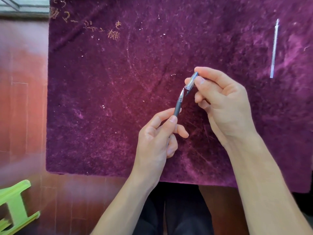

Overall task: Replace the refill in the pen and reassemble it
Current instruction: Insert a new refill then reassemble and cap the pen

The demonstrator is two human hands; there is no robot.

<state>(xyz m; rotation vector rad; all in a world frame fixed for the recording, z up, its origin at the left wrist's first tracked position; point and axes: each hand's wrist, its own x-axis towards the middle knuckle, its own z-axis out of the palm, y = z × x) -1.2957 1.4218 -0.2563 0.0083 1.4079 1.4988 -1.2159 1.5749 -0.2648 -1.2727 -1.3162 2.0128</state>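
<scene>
- Pen (178, 106) sits in your left hand (155, 143), pinched between thumb and fingers around the dark grip section, with its metal tip aimed up and slightly right.
- Your left hand is closed around the barrel; the lower part of the pen is hidden behind the palm and fingers.
- Your right hand (225, 107) pinches the clear cap (191, 81) between thumb and forefinger, the other fingers curled in loosely.
- Cap and pen are held above the worktop (118, 99), near its middle, in line with each other.
- The cap's open mouth faces down toward the pen tip; the two are just apart, with the tip not inside the cap.
- A dark clip shows on the underside of the cap, close to the pen's tip.
- A thin, pale refill (274, 48) lies well apart on the far right of the worktop, nearly upright in the view, its pointed end away from you.
- The worktop is covered with purple velvet cloth bearing gold embroidered characters (101, 28) near its far left corner.
- A green plastic stool (15, 209) stands on the reddish floor at lower left.
</scene>
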